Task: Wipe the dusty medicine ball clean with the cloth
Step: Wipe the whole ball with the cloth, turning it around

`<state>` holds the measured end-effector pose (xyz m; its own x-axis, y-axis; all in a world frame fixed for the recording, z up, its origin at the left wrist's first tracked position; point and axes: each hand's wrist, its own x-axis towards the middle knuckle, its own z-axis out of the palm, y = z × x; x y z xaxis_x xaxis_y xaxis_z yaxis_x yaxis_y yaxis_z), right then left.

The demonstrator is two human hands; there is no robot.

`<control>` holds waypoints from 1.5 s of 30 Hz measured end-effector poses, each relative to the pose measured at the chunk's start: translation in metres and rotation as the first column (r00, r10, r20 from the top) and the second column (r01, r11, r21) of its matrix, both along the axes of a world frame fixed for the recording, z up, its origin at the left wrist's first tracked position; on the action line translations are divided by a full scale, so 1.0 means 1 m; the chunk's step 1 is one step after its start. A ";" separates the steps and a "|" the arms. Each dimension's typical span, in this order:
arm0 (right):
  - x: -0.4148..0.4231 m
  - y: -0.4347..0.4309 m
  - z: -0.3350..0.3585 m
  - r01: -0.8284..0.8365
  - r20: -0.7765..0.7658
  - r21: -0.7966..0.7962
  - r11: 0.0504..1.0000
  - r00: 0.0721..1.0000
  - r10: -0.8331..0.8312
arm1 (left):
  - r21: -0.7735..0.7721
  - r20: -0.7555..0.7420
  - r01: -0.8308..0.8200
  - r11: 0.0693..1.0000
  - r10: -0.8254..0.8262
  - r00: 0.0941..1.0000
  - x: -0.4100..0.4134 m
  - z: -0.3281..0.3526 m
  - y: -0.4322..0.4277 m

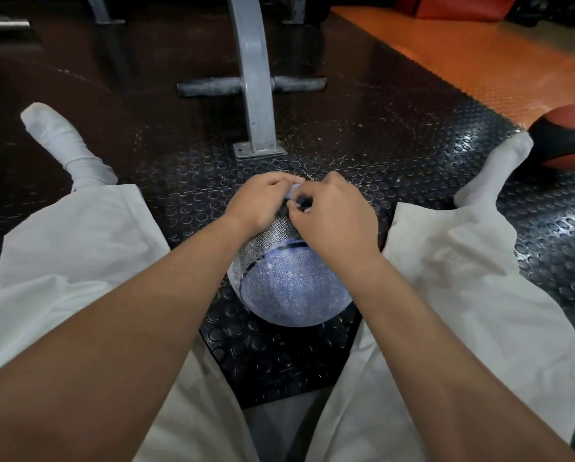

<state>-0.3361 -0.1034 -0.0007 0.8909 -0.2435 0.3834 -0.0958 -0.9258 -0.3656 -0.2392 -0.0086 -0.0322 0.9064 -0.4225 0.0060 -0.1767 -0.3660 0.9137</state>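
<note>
med ball [292, 285] top under fingers [272, 183]

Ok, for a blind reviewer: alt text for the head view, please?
A seated person's left hand and right hand pinch what looks like a pale cloth atop a dusty blue medicine ball between their white-trousered legs on a studded black floor. A grey metal post stands ahead; a red-and-black ball lies at right.

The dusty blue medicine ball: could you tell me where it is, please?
Head view, centre: the medicine ball rests on the black studded mat between the person's legs, near the grey post's base, left hand and right hand on its far top.
</note>
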 end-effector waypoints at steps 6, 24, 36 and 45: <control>-0.048 0.006 -0.029 -0.104 0.160 0.012 0.995 0.982 0.100 | 0.021 0.014 -0.005 1.000 0.005 1.000 0.000 -0.001 -0.001; -0.048 0.004 -0.031 -0.094 0.147 -0.006 0.996 0.985 0.094 | 0.055 0.048 -0.017 0.998 0.015 0.999 -0.003 -0.003 0.003; -0.012 -0.051 -0.001 0.158 -0.192 0.351 0.923 0.977 -0.094 | 0.055 0.037 -0.032 0.998 0.030 0.999 -0.013 0.000 0.001; -0.002 -0.014 0.006 -0.006 -0.114 0.125 0.992 0.993 0.020 | 0.061 0.037 -0.045 0.997 0.043 0.998 -0.011 0.003 -0.002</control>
<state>-0.3379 -0.1176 0.0052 0.9307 -0.2709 0.2457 -0.1322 -0.8755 -0.4648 -0.2501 -0.0110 -0.0288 0.9239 -0.3824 0.0136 -0.1908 -0.4297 0.8826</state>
